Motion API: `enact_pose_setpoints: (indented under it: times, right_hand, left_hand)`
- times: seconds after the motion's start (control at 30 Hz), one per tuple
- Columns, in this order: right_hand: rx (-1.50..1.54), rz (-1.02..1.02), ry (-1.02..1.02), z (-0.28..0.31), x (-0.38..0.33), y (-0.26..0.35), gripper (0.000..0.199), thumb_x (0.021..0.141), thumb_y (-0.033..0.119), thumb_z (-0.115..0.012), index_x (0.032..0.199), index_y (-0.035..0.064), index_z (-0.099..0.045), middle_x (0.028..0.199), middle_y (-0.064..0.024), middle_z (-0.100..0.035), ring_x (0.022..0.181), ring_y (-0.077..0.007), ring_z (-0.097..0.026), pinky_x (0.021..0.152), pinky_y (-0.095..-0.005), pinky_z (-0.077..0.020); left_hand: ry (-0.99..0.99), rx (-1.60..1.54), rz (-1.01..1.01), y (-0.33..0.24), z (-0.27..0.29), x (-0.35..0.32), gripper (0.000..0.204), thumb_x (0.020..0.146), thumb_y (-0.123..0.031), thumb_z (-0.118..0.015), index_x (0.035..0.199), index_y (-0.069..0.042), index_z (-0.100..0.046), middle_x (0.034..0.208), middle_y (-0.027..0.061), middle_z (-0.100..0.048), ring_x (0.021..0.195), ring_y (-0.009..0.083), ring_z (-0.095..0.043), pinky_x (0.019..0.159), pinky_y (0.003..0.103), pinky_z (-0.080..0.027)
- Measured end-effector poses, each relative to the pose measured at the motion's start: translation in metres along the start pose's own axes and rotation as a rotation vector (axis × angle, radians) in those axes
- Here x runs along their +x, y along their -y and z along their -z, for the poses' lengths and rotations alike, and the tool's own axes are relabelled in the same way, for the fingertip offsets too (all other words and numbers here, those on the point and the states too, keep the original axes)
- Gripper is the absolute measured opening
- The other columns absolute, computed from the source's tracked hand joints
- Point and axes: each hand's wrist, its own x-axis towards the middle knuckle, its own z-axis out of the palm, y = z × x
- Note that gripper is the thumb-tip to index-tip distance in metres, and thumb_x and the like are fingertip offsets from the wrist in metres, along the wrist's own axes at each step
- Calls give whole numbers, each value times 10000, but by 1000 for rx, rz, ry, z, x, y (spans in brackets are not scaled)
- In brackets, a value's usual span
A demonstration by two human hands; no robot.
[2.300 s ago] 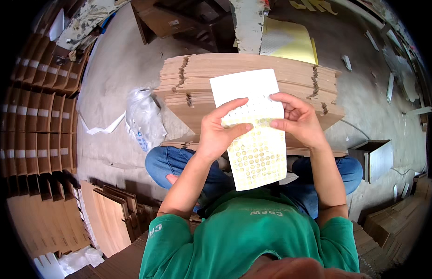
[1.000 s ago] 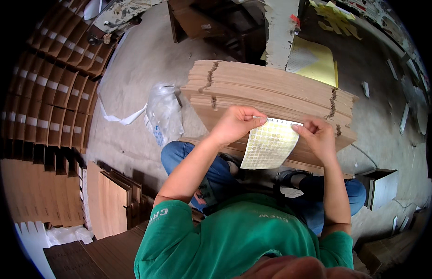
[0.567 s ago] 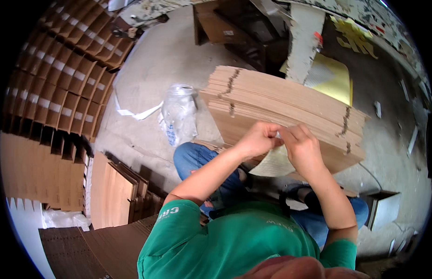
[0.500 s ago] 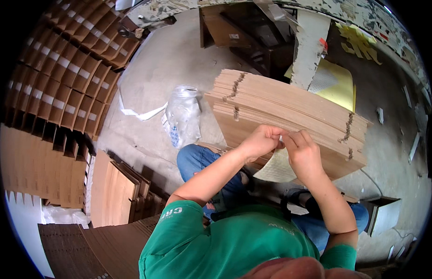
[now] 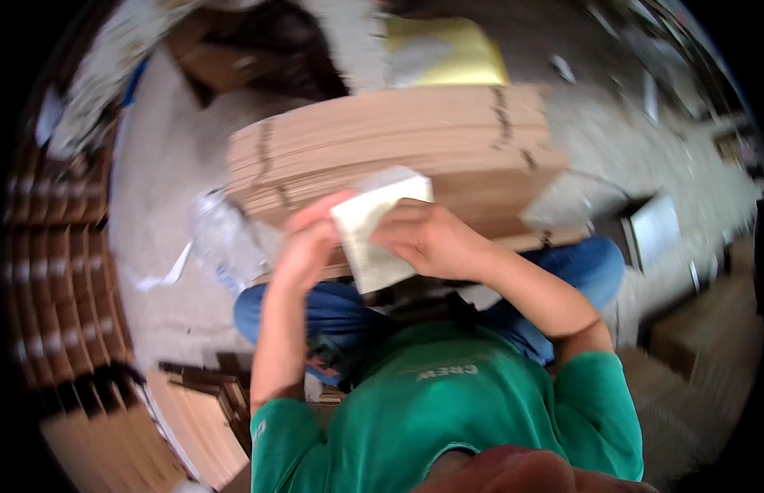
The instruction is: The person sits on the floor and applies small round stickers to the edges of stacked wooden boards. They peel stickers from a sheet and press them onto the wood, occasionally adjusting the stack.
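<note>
A pale yellow sheet (image 5: 369, 267) with a whitish upper part is held up in front of my lap, blurred by motion. My left hand (image 5: 309, 245) grips its left edge, fingers partly behind it. Over the sheet's right side lies my right hand (image 5: 424, 237), its bent fingers closed against the front of it. Beyond the sheet stands a stack of flat brown cardboard (image 5: 382, 123), with dark notched marks across its layered edges. The sheet hides part of the stack's near face.
A clear plastic bag (image 5: 226, 242) and a white strip (image 5: 178, 267) lie left of the stack. A yellow sheet (image 5: 447, 53) lies behind it. Partitioned cardboard (image 5: 65, 279) lines the left. Cardboard panels (image 5: 197, 419) lean nearby. An open grey box (image 5: 651, 230) stands right.
My view has swung to the right. The pale sheet, which hung low beneath my pinched fingers, is now raised and tilted between both hands. My right hand has moved across its front.
</note>
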Motion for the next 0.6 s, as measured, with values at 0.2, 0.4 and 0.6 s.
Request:
enact_pose_setpoints:
  times: [0.2,0.4,0.6]
  right_hand:
    - [829,-945,-828,81,-121,-91,166,857,63,-531,991,-3,-604,900,-97,-635,814,-181,-624,734,-284,-522]
    - [538,-1118,-856,109,-204,-155,127,833,92,-552,920,18,-607,781,-38,-613,677,-109,-570,614,-236,-488]
    - [-319,-1197,-610,87,-206,-203,232,787,254,-625,869,39,-657,718,-84,-640,642,-164,-583,606,-300,-463]
  left_hand:
    - [-680,234,-512,-32,73,-39,483,737,120,-590,1198,18,-487,1040,142,-607,941,170,-585,825,278,-478]
    - [-964,607,-567,-46,197,-48,441,775,105,-452,1171,-58,-555,1012,140,-618,892,181,-577,750,263,-465]
    - [-1329,2123,152,12,327,-27,221,726,-162,-571,889,-48,-666,847,173,-645,798,273,-614,657,432,-450]
